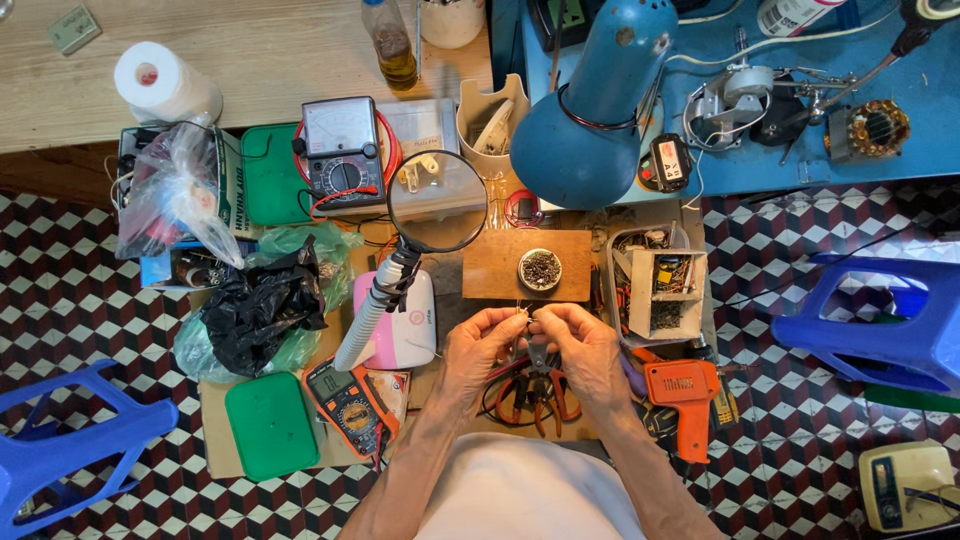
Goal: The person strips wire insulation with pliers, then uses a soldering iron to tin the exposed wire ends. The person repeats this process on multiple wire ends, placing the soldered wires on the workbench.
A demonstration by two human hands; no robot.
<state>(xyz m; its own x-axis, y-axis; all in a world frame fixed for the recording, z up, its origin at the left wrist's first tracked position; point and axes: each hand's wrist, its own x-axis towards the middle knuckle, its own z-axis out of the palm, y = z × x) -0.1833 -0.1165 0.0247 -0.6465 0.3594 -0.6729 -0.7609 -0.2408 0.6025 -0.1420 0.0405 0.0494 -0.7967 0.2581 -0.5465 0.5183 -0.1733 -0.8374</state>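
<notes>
Both hands meet mid-bench: left hand (480,345) and right hand (580,345) pinching 1 tiny part (524,318), too small to identify. Pliers (540,385) just below; small bowl (540,270) just beyond fingertips.

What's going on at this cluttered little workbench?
A person seated at a low bench holds something tiny, too small to tell, pinched between the fingertips of the left hand and right hand. Pliers lie just beneath the hands. Ahead sits a small bowl of small dark bits on a wooden block. A magnifier and blue lamp stand over the bench, with an orange solder gun to the right.
</notes>
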